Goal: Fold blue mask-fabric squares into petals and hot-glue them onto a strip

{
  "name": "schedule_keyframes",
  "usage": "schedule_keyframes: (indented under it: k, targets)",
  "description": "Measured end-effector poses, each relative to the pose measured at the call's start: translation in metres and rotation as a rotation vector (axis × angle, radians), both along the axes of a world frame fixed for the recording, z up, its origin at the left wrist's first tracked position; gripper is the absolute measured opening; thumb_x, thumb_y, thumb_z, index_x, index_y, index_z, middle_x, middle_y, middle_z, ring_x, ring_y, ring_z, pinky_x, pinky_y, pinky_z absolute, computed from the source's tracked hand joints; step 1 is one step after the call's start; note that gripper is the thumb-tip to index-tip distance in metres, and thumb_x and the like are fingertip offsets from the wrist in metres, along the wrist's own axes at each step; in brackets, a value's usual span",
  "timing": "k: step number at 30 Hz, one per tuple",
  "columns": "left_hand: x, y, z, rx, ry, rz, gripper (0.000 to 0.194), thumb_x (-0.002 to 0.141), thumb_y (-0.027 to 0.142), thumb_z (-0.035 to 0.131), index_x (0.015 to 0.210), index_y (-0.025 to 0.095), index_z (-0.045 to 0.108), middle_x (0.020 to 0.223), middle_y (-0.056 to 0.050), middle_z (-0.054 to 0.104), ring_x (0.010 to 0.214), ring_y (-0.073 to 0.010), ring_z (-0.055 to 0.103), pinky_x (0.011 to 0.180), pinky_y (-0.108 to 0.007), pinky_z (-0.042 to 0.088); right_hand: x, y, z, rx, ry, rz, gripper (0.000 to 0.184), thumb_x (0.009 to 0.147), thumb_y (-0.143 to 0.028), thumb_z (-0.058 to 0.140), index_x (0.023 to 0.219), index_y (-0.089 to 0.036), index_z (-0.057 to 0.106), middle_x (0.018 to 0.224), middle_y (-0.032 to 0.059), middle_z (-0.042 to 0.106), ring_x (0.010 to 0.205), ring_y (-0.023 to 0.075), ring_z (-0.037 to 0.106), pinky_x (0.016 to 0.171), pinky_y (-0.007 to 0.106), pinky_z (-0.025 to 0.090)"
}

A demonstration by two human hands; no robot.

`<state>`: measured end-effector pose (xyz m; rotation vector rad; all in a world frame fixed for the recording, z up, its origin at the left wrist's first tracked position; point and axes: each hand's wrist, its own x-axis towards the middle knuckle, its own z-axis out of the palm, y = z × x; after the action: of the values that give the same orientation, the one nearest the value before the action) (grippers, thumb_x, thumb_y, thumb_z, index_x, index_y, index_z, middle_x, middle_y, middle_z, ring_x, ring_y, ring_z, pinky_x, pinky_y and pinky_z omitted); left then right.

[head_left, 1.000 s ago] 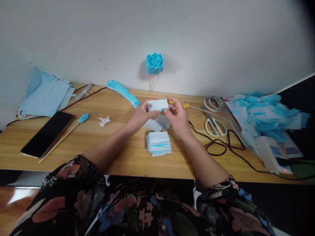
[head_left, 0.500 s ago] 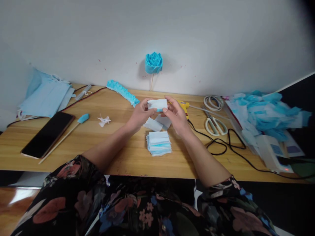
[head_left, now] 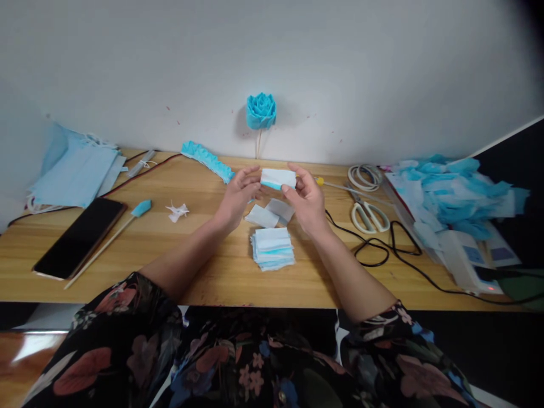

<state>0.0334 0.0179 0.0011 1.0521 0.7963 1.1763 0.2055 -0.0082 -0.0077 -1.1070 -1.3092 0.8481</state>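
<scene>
My right hand (head_left: 308, 201) pinches a small folded white and blue cloth piece (head_left: 277, 178) above the wooden table (head_left: 204, 266). My left hand (head_left: 236, 198) is just left of the piece, fingers loosely apart, its fingertips close to the piece's left end. Below the hands lie two loose white cloth pieces (head_left: 270, 214) and a neat stack of cut cloth pieces (head_left: 272, 248).
A blue cloth rose on a stick (head_left: 260, 111) leans on the wall. Also on the table: a blue ruffled strip (head_left: 206, 161), phone (head_left: 79, 238), blue-tipped stick (head_left: 106, 241), face masks (head_left: 74, 170), scissors (head_left: 368, 215), black cable (head_left: 382, 249), blue scraps (head_left: 454, 192).
The left hand has let go of the folded piece and drawn slightly away; the right hand now holds it alone, a little further right.
</scene>
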Motion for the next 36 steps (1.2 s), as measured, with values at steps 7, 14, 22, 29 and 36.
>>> schedule_keyframes:
  k: [7, 14, 22, 29, 36]
  targets:
    - [0.005, -0.007, -0.002, 0.026, 0.056, -0.175, 0.024, 0.079, 0.034, 0.08, 0.088, 0.014, 0.07, 0.078, -0.002, 0.067, 0.07, -0.0112, 0.058, 0.066, -0.025, 0.046, -0.002, -0.001, -0.002, 0.002, 0.03, 0.007, 0.05, 0.089, -0.035, 0.068, 0.137, -0.031, 0.057, 0.106, 0.0033, 0.071, 0.098, 0.0205, 0.068, 0.09, 0.042, 0.061]
    - [0.004, -0.006, -0.001, -0.004, 0.07, -0.093, 0.028, 0.084, 0.038, 0.076, 0.071, 0.015, 0.066, 0.068, -0.001, 0.065, 0.06, -0.0097, 0.055, 0.062, -0.025, 0.044, -0.003, -0.002, -0.002, -0.029, 0.021, 0.015, 0.048, 0.086, -0.036, 0.07, 0.133, -0.029, 0.061, 0.101, 0.0025, 0.071, 0.09, 0.0179, 0.066, 0.083, 0.037, 0.058]
    - [0.001, -0.007, 0.005, 0.015, 0.131, -0.044, 0.034, 0.087, 0.041, 0.074, 0.065, 0.016, 0.068, 0.064, -0.003, 0.065, 0.06, -0.0108, 0.055, 0.064, -0.026, 0.045, 0.0, 0.002, -0.004, -0.03, 0.031, -0.016, 0.045, 0.084, -0.037, 0.071, 0.128, -0.028, 0.063, 0.091, -0.0004, 0.069, 0.08, 0.0159, 0.062, 0.077, 0.034, 0.055]
    - [0.005, -0.009, 0.001, -0.013, 0.123, -0.016, 0.049, 0.094, 0.058, 0.061, 0.069, 0.015, 0.065, 0.067, -0.006, 0.069, 0.059, -0.0124, 0.059, 0.062, -0.027, 0.045, -0.003, 0.001, -0.002, -0.025, 0.023, -0.065, 0.042, 0.083, -0.036, 0.071, 0.124, -0.029, 0.064, 0.079, -0.004, 0.059, 0.072, 0.0145, 0.057, 0.075, 0.033, 0.054]
    - [0.009, -0.013, -0.001, -0.014, 0.077, -0.138, 0.03, 0.084, 0.044, 0.076, 0.083, 0.016, 0.065, 0.076, -0.001, 0.069, 0.064, -0.0098, 0.059, 0.063, -0.024, 0.045, -0.003, 0.0, -0.005, 0.006, 0.064, -0.104, 0.048, 0.086, -0.036, 0.071, 0.133, -0.03, 0.06, 0.086, -0.0006, 0.067, 0.078, 0.017, 0.063, 0.08, 0.037, 0.058]
